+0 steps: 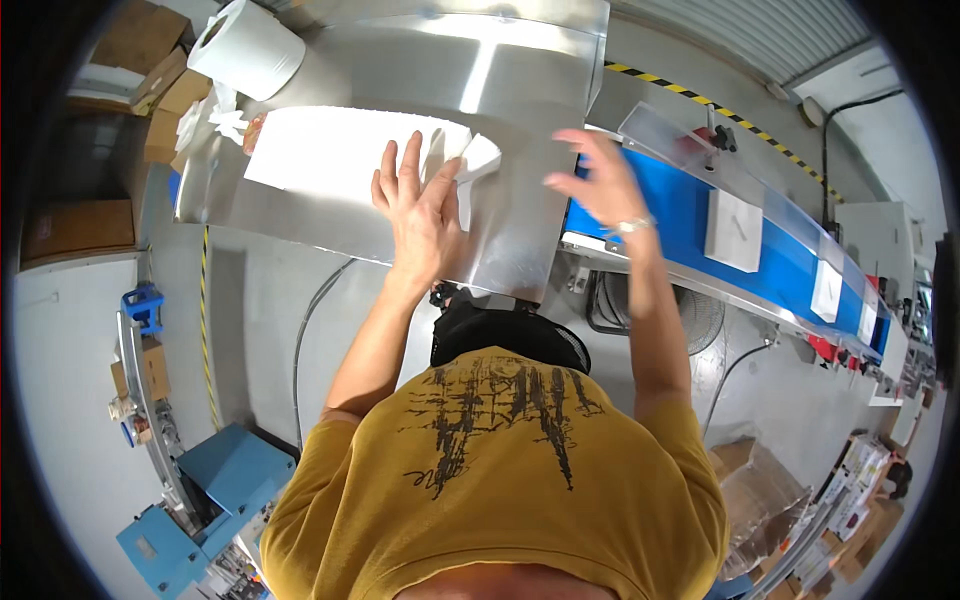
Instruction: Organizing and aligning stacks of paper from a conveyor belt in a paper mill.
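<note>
A long row of thin white sheets or packets [325, 150] lies on the shiny metal table [520, 120], its right end fanned out. My left hand [415, 220] rests at that fanned end, fingers spread, with the fingertips over the white pieces. My right hand [605, 185] hovers by the near end of the blue conveyor belt [670, 205], thumb and fingers apart, slightly blurred, and nothing shows in it. Flat white packets [734, 230] lie spaced along the belt.
A large white paper roll [247, 50] stands at the table's far left, near cardboard boxes [180, 100]. A clear guard [665, 130] runs along the belt's far side. Below the belt is a round fan [690, 320]. A black cable [305, 340] trails over the floor.
</note>
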A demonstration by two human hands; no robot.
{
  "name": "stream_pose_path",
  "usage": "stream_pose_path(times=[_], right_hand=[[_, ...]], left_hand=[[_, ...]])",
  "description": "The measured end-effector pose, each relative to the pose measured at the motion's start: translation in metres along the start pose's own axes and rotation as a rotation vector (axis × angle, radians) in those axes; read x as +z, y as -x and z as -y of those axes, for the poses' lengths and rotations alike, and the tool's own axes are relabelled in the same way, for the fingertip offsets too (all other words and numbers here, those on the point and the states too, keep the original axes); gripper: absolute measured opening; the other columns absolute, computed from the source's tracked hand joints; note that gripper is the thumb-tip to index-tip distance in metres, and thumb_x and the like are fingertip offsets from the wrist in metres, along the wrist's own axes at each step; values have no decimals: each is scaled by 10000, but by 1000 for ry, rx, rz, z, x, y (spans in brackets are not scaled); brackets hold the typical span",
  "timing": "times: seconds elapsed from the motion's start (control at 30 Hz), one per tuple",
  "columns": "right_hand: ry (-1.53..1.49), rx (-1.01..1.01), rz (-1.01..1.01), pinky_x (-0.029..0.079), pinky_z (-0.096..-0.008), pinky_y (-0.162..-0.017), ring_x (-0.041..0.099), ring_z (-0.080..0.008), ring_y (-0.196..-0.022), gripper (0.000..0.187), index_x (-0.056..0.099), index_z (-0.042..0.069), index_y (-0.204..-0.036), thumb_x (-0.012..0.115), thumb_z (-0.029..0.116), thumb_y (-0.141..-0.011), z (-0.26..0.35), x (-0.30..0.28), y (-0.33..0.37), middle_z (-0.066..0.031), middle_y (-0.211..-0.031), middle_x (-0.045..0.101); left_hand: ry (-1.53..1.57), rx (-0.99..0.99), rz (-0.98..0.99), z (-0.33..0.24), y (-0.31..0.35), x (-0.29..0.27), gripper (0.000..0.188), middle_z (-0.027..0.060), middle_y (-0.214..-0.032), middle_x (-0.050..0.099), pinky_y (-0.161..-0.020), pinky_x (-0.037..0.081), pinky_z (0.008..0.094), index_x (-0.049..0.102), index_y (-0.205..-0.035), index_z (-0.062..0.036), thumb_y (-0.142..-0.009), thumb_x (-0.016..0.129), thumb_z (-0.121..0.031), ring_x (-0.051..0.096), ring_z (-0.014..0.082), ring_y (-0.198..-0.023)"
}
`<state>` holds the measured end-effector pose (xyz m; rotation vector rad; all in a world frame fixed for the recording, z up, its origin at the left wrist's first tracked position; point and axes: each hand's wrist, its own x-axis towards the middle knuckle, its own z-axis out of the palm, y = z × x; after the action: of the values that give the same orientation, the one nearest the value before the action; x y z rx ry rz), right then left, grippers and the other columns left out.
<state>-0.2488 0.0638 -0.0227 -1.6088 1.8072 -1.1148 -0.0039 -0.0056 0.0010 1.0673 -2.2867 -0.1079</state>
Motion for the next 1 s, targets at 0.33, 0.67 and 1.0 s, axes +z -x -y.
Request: stream_pose_path(times=[0.33, 0.67, 1.0], right_hand=[[-597, 338, -30, 449, -271, -900, 565, -130, -1009, 450, 514, -15, -1253, 628, 270, -924, -22, 33, -14, -81, -1153, 608], [885, 542, -609, 478, -422, -811, 608, -352, -940, 483, 614, 9, -1058, 727, 391, -785, -117, -63, 63, -198, -1065, 633], [11, -93, 218, 374, -385, -1015, 400, -300, -1286, 564, 505, 67, -1269, 734, 263, -793, 10, 68, -43, -149, -1399, 420]], left_hand=[[70, -74, -13, 15, -15, -6, 355, 243, -1441, 311, -1050, 213, 577, 637, -1140, -120, -786, 660, -93, 267, 457, -1321], [-35, 18, -26, 25, -8, -4, 339, 181, -1365, 443, -1039, 275, 539, 646, -1134, -96, -804, 617, -25, 359, 416, -1282], [89, 0, 62, 20, -10, -14, 281, 187, -1441, 342, -1051, 191, 598, 696, -1031, -130, -766, 652, -44, 246, 443, -1345]])
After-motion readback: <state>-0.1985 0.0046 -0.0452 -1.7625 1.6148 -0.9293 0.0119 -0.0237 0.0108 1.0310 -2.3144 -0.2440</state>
